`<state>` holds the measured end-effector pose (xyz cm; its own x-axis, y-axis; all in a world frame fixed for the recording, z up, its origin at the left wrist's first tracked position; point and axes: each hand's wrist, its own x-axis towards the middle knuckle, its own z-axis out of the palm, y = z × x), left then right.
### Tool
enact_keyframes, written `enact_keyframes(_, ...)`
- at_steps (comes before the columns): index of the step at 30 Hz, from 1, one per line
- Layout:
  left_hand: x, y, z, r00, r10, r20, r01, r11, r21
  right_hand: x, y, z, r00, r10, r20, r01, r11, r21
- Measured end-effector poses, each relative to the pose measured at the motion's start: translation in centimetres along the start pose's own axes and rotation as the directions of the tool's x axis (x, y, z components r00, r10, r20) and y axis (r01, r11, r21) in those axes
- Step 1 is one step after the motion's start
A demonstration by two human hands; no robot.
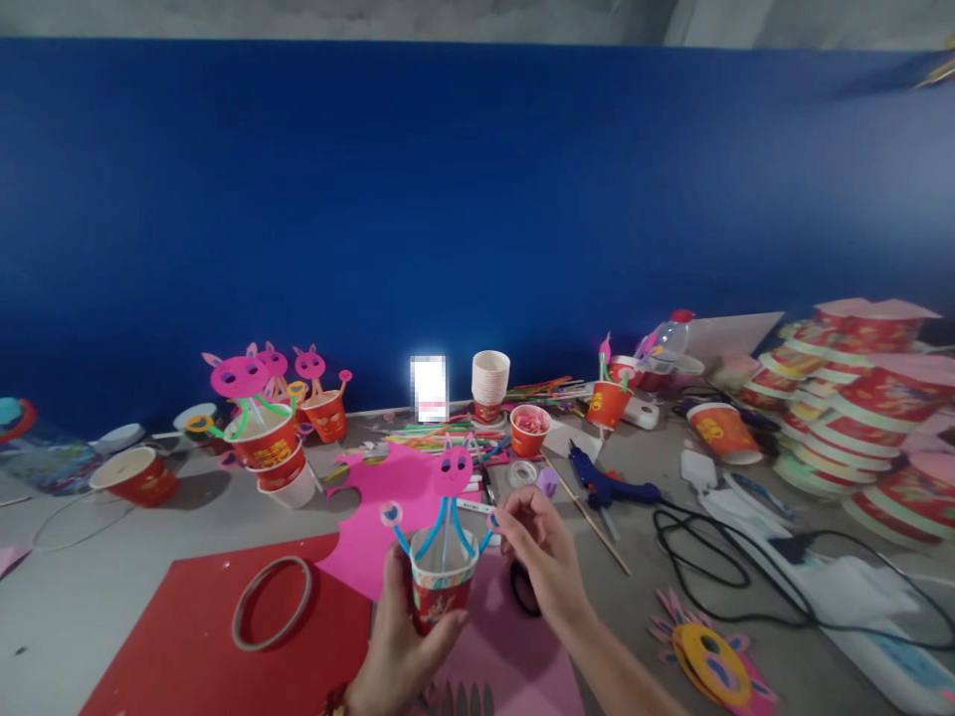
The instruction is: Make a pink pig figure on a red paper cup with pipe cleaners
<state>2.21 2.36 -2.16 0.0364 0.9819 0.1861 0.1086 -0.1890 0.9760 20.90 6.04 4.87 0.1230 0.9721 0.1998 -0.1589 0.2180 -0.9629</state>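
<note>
My left hand (pixel 399 636) is wrapped round a red paper cup (pixel 440 595) and holds it upright. From the cup rises a pink foam animal face (pixel 455 469) with ears, on a pale stick. Bent blue pipe cleaners (pixel 427 542) stand in the cup, and one arm bears a round pink-and-white piece (pixel 391 514) at its left end. At the right arm's tip (pixel 492 522), my right hand (pixel 543 552) has its fingers pinched together on the small round end piece. Pink foam sheets (pixel 388 502) lie beneath and behind the cup.
A red sheet (pixel 186 626) with a tape ring (pixel 272 603) lies at left. Finished-looking cup figures (pixel 261 438) stand behind it. Right of me are a blue glue gun (pixel 608 482), its black cable (pixel 708 577), a power strip (pixel 880 646) and stacked decorated cups (pixel 858 428).
</note>
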Motion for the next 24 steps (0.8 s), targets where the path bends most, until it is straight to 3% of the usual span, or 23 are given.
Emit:
enact_keyframes(10,0.05,-0.30,0.08,1.000,0.027,-0.001,-0.027,1.000,0.004,0.08,0.78,-0.18,0.997,0.072,0.025,-0.074,0.995,0.061)
enact_keyframes(24,-0.08,-0.53,-0.05,0.999,-0.047,0.000,0.047,0.999,-0.012,0.12,0.53,0.00,0.995,0.097,0.023,-0.099,0.992,0.075)
